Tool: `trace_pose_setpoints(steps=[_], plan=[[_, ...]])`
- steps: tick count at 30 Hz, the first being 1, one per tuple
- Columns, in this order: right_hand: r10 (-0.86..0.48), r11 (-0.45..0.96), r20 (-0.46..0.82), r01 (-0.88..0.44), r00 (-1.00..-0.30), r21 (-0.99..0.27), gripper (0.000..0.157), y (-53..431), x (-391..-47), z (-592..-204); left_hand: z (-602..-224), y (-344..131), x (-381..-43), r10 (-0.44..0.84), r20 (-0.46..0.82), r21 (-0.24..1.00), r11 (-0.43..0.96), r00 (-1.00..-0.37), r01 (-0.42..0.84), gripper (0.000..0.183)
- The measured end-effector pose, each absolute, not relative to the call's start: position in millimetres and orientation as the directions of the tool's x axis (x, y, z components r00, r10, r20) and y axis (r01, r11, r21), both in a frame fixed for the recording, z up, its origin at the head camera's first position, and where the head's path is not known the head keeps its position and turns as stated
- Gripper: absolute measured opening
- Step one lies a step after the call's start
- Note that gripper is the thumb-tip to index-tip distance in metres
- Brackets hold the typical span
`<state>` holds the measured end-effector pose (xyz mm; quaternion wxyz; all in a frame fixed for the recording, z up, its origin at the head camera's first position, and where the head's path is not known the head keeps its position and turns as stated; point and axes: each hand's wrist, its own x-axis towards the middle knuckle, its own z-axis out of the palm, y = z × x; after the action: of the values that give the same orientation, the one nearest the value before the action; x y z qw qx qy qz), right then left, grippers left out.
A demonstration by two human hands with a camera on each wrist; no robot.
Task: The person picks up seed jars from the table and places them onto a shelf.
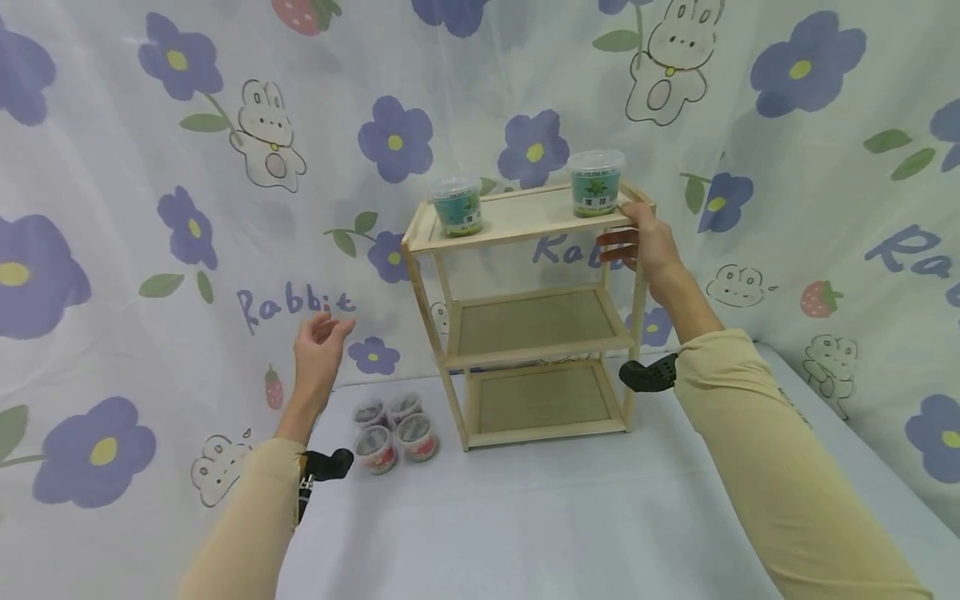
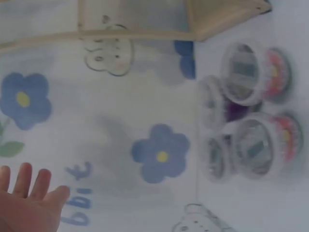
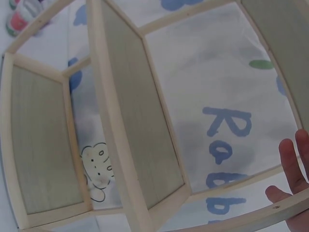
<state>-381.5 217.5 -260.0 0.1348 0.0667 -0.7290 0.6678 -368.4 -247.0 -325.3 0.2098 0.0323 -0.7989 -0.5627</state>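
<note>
A three-tier wooden shelf rack (image 1: 540, 343) stands on the white table. On its top board are two clear-lidded cups with green labels, the left cup (image 1: 457, 207) near the left end and the right cup (image 1: 596, 183) near the right end. My right hand (image 1: 651, 243) grips the rack's top right corner, thumb at the board's edge beside the right cup and fingers below the board. In the right wrist view, its fingers (image 3: 291, 162) show behind the rail. My left hand (image 1: 318, 346) is raised left of the rack, holding nothing, fingers loosely bent.
Several lidded cups with dark contents (image 1: 396, 433) stand grouped on the table left of the rack, the front ones with red labels. A fabric backdrop (image 1: 300, 242) with flowers and rabbits hangs close behind. The table (image 1: 525, 517) extends in front.
</note>
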Motion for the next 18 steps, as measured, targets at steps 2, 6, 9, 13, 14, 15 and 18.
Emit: trace_pose_setpoints(steps=[2,6,9,13,14,15,18], plan=[[0.08,0.09,0.284,-0.277,-0.955,-0.957,0.058,218,-381,-260,-339,-251,-367,-0.298,0.28,0.917,0.363,-0.912,0.163,0.068],[0.078,0.084,0.288,-0.281,-0.955,-0.956,0.058,217,-382,-260,-361,-258,-363,-0.316,0.24,0.928,0.351,-0.918,0.122,0.071],[0.078,0.086,0.294,-0.287,-0.953,-0.954,0.057,217,-383,-260,-374,-261,-362,-0.33,0.217,0.936,0.338,-0.919,0.1,0.073],[0.082,0.089,0.294,-0.286,-0.952,-0.954,0.057,218,-384,-259,-392,-264,-358,-0.348,0.179,0.946,0.316,-0.92,0.064,0.076],[0.083,0.09,0.292,-0.285,-0.953,-0.954,0.057,218,-384,-260,-397,-265,-358,-0.354,0.166,0.949,0.31,-0.92,0.052,0.077],[0.084,0.09,0.291,-0.283,-0.953,-0.955,0.057,218,-384,-260,-402,-265,-357,-0.361,0.158,0.951,0.306,-0.919,0.043,0.077],[0.085,0.09,0.287,-0.28,-0.954,-0.956,0.057,218,-384,-260,-418,-268,-355,-0.382,0.13,0.957,0.29,-0.915,0.014,0.08]])
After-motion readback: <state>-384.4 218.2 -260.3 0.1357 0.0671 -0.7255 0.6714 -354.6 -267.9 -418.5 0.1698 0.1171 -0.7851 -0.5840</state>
